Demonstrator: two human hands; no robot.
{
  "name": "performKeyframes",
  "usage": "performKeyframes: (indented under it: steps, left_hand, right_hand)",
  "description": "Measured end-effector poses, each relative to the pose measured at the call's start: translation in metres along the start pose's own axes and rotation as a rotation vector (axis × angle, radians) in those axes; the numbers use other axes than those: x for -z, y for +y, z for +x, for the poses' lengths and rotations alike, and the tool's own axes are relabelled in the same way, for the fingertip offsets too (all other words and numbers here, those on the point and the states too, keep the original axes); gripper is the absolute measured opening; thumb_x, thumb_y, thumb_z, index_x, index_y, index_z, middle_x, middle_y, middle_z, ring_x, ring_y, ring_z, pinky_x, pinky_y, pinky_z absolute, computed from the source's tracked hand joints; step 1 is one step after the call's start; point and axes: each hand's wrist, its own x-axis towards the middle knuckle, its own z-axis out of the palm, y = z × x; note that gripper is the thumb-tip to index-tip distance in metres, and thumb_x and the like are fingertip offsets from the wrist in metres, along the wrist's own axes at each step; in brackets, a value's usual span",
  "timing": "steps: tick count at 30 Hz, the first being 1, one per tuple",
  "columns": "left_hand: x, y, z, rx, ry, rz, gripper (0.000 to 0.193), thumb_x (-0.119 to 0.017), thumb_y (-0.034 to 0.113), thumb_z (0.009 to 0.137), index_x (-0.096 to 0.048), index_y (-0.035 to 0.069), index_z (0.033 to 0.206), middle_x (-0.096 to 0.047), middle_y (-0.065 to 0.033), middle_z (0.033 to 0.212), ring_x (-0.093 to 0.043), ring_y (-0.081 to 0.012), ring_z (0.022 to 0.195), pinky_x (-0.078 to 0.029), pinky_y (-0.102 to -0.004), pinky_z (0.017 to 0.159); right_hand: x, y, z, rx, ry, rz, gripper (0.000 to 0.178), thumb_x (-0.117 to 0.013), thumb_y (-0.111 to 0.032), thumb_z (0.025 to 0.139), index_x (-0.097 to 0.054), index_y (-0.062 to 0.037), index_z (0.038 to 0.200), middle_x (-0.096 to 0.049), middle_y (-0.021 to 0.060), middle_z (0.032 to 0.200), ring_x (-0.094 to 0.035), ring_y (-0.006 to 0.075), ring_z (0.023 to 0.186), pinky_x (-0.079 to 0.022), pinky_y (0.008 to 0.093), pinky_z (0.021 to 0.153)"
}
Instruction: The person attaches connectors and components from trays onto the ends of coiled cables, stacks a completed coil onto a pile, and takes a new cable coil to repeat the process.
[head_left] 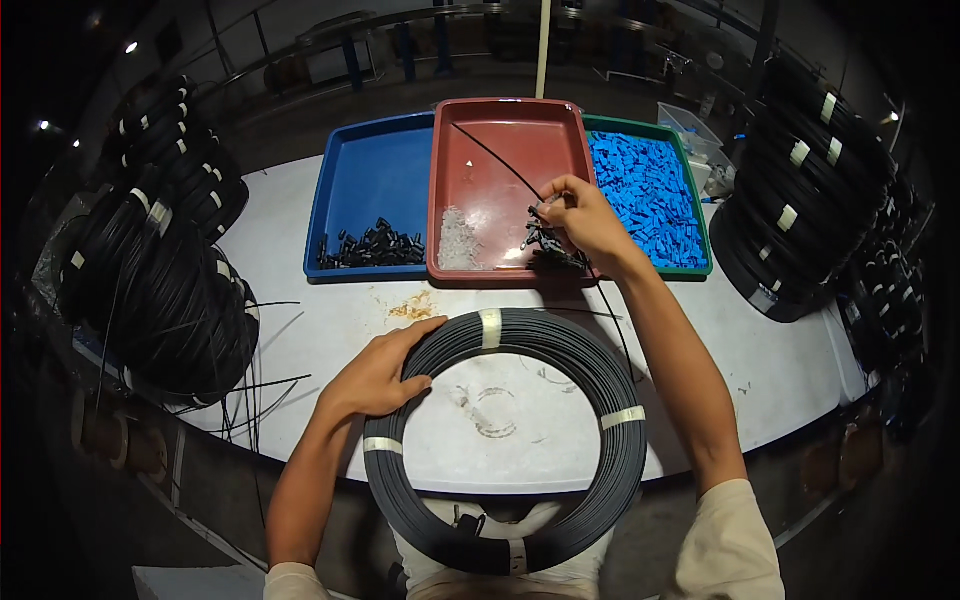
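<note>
A coil of black cable [405,490], bound with pale tape bands, lies over the table's front edge and my lap. My left hand [385,370] grips its upper left side, thumb on the inner rim and fingers on the outside. Above the red tray [470,115], my right hand [590,222] pinches the cable's loose end [497,160], which sticks out toward the upper left. The cable runs from that hand back down toward the coil. Small dark parts [545,245] lie in the tray just below my right fingers, partly hidden. Small clear pieces [458,240] sit at the tray's lower left.
A blue tray [375,190] with black pieces [370,248] stands on the left. The green tray [706,235] on the right holds many blue pieces [645,195]. Stacked cable coils rise at the left [165,300] and right [800,200], with loose ends jutting over the white table [290,350].
</note>
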Motion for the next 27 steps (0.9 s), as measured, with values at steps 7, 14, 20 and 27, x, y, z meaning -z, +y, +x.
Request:
performKeyframes:
  steps: [7,14,20,27]
  left_hand:
    - [0.000,-0.004,0.047,-0.102,-0.148,-0.073,0.079,-0.073,0.001,0.075,-0.046,0.008,0.148,-0.066,-0.0170,0.125,-0.065,-0.0290,0.112,-0.048,-0.0378,0.101]
    - [-0.009,-0.015,0.083,-0.200,-0.283,-0.183,0.079,-0.075,-0.001,0.074,-0.047,0.010,0.146,-0.060,-0.0141,0.136,-0.058,-0.0262,0.124,-0.041,-0.0352,0.110]
    - [-0.016,-0.019,0.094,-0.228,-0.310,-0.220,0.078,-0.073,-0.004,0.074,-0.046,0.008,0.147,-0.060,-0.0140,0.137,-0.058,-0.0248,0.125,-0.041,-0.0352,0.110]
    - [-0.021,-0.017,0.103,-0.269,-0.300,-0.212,0.076,-0.073,0.001,0.074,-0.048,0.008,0.145,-0.064,-0.0168,0.131,-0.064,-0.0290,0.119,-0.047,-0.0370,0.105]
  right_hand:
    - [-0.041,-0.016,0.050,0.151,0.181,-0.469,0.013,-0.068,-0.010,0.086,-0.067,-0.0014,0.096,-0.073,0.0181,0.093,-0.072,0.0326,0.092,-0.054,0.0404,0.082]
    - [-0.078,-0.005,0.030,0.335,0.024,-0.479,0.015,-0.069,-0.012,0.089,-0.068,0.0021,0.095,-0.072,0.0225,0.089,-0.071,0.0365,0.082,-0.053,0.0427,0.079]
    - [-0.035,0.001,-0.014,0.362,-0.225,-0.721,0.009,-0.068,-0.003,0.088,-0.065,0.0009,0.095,-0.065,0.0124,0.076,-0.061,0.0187,0.069,-0.049,0.0346,0.067]
    - [-0.023,0.033,-0.035,0.285,-0.105,-0.517,0.006,-0.069,-0.003,0.091,-0.066,0.0012,0.095,-0.064,0.0005,0.078,-0.056,0.0078,0.074,-0.047,0.0278,0.068]
